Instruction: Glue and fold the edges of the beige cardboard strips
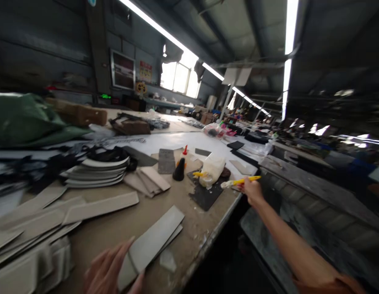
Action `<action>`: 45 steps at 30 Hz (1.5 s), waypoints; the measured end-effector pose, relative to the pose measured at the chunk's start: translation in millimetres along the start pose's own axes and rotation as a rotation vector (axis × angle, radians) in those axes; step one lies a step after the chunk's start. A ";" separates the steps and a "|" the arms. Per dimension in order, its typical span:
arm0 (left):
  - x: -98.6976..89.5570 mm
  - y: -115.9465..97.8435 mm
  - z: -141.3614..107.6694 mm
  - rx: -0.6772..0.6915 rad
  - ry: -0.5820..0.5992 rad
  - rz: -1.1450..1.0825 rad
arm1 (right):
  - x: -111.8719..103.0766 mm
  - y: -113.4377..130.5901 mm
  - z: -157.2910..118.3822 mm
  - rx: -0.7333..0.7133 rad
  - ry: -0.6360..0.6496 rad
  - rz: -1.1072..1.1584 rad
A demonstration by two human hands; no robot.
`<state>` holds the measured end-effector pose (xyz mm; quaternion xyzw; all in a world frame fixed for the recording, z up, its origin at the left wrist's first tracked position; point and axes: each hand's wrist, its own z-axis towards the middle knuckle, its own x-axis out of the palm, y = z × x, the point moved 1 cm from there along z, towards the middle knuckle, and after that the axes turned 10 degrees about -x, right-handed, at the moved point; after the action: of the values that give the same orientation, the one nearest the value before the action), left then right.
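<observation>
At the bottom of the head view, my left hand (108,267) has its fingers on one side and its thumb on the other of a pale flat panel (155,230). A similar piece shows under that panel's right edge. Out past the table's right edge, my right hand (252,190) is closed around a yellow-handled brush (246,179), its whitish bristles pointing left. Left of the bristles lies a cloudy white plastic container (213,168) with a whitish smear at its mouth. A second yellow handle (199,174) shows at this container. Under it is a dark sheet (204,200).
Beside the container stand a black cone (179,170) and a red-tipped bottle (185,152). Stacked curved pieces (96,173) and loose pale strips (100,208) cover the table's left side. The table edge (214,228) runs diagonally. A grey bench (318,192) is at right.
</observation>
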<state>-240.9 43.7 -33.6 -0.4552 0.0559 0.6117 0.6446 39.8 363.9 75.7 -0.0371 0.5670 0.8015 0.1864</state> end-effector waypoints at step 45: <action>-19.6 -1.7 -43.3 -0.308 0.197 -0.021 | 58.9 26.3 -212.0 -1.107 0.570 -0.181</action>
<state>-223.3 1.1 -45.5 -0.6066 0.0196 0.5590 0.5650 -55.9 175.9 8.2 -0.3882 0.0899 0.9159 0.0484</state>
